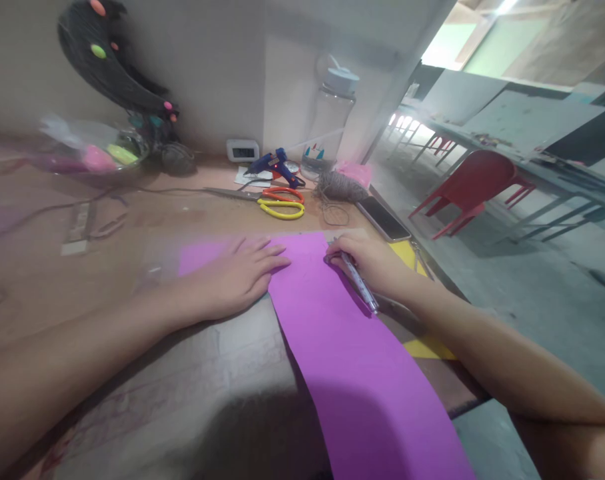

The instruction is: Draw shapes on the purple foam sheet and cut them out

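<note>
A long strip of purple paper point(352, 360) runs from the middle of the table toward me and curves to the right over the near edge. My left hand point(247, 270) lies flat on its far part, fingers spread, and another purple piece shows beyond the knuckles. At the strip's right edge, my right hand point(360, 257) is closed around a pen point(358, 283) with a patterned barrel. The pen's back end points toward me; its tip is hidden by the fingers. Under the paper lies a pale, worn sheet or board point(222, 360).
Behind the paper are scissors point(282, 202), a blue glue gun point(275, 163), a small digital clock point(242, 151), a clear bottle point(330, 123) and grey yarn point(340, 187). A phone point(384, 219) and yellow paper point(427, 347) lie right. A red chair point(470, 187) stands beyond the table.
</note>
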Available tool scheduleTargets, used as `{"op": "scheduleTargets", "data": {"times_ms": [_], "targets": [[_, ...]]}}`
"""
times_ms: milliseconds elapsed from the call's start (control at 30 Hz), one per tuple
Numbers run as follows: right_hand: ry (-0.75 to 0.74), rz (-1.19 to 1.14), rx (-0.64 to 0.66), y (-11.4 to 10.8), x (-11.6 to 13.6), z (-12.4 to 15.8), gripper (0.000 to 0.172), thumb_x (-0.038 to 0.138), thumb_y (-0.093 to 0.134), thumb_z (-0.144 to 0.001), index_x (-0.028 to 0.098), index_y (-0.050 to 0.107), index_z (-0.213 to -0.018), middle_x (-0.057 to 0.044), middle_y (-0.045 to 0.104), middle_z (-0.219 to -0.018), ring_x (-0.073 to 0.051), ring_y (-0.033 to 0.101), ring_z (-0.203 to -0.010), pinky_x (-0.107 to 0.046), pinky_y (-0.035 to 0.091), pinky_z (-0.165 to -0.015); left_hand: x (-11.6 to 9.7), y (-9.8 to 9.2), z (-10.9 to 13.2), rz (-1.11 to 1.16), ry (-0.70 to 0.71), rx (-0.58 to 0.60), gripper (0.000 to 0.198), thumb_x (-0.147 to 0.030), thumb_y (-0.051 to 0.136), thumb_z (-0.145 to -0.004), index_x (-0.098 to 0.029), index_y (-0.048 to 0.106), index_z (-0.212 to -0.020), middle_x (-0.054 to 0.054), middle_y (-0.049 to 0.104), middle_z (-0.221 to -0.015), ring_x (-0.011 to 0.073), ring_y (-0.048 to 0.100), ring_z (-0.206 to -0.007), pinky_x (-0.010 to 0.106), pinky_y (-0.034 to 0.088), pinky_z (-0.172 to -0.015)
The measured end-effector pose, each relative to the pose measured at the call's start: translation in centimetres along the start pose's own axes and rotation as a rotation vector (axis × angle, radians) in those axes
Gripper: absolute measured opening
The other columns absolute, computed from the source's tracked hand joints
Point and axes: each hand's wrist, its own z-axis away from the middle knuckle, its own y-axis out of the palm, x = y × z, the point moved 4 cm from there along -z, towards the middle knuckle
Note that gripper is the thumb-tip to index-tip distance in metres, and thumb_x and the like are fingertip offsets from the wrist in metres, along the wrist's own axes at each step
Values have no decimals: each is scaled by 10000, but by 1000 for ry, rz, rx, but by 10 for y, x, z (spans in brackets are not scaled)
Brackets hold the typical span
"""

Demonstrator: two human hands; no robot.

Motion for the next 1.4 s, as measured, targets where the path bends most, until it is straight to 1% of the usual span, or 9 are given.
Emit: {"op": "scheduleTargets", "data": {"times_ms": [133,267,400,567,933,1067,1200,1333,1400], "targets": [[-12,-77,93,3,5,0,149,231,594,-977,197,733,-1019,-82,760,-1005,-219,676,-908,-348,496,-838,0,1,0,6,-5,10,521,-389,297,-1076,-304,526,-1536,13,403,-1675,317,298,-1573,587,201,-1276],[29,-7,18,2,10,1,134,214,596,-970,196,728,-986,-90,747,-988,-235,667,-938,-359,495,-855,-1,0,0,12,-7,-9,522,-386,307,-1069,-297,540,-1527,23,426,-1662,323,315,-1564,585,208,-1273],[-44,-120,104,13,17,4,125,239,583,-1002,203,694,-1046,-75,741,-1021,-210,677,-918,-336,509,-841,-1,1,-1,-8,-2,6,527,-386,295,-1070,-294,538,-1529,23,417,-1667,324,314,-1564,583,210,-1272],[-57,-20,7,16,16,3,152,214,536,-1024,181,684,-1025,-103,717,-995,-229,649,-910,-365,494,-836,0,1,0,-16,-6,-7,526,-378,303,-1070,-284,529,-1536,34,421,-1665,326,321,-1561,585,210,-1273],[-105,-84,31,20,24,1,132,226,552,-1019,199,680,-1029,-81,716,-987,-203,650,-876,-337,496,-814,0,1,-1,1,-3,0,527,-381,307,-1063,-288,541,-1526,28,417,-1667,323,310,-1567,592,200,-1277],[-23,-58,-4,16,4,-2,119,231,588,-982,199,700,-1006,-68,730,-956,-205,653,-876,-328,480,-805,1,1,-1,-18,6,-7,536,-381,296,-1066,-273,533,-1534,39,425,-1663,326,326,-1558,580,217,-1272],[259,-1,-187,5,-38,-5,158,326,633,-933,194,705,-979,-60,705,-869,-213,619,-793,-330,465,-737,0,1,0,-12,-1,1,538,-386,283,-1070,-282,524,-1539,30,418,-1666,322,313,-1565,585,213,-1273],[422,-434,-320,-2,-43,-5,334,543,567,-944,216,637,-945,-60,689,-855,-208,623,-754,-327,503,-686,-1,0,0,-8,-6,7,537,-373,285,-1067,-280,522,-1540,30,421,-1665,318,314,-1565,584,213,-1273],[428,-886,-182,6,-27,-6,474,663,426,-969,225,608,-965,-88,716,-893,-237,676,-786,-370,551,-691,0,0,0,-12,-5,10,537,-364,291,-1064,-279,516,-1543,32,417,-1667,321,315,-1564,594,210,-1271]]}}
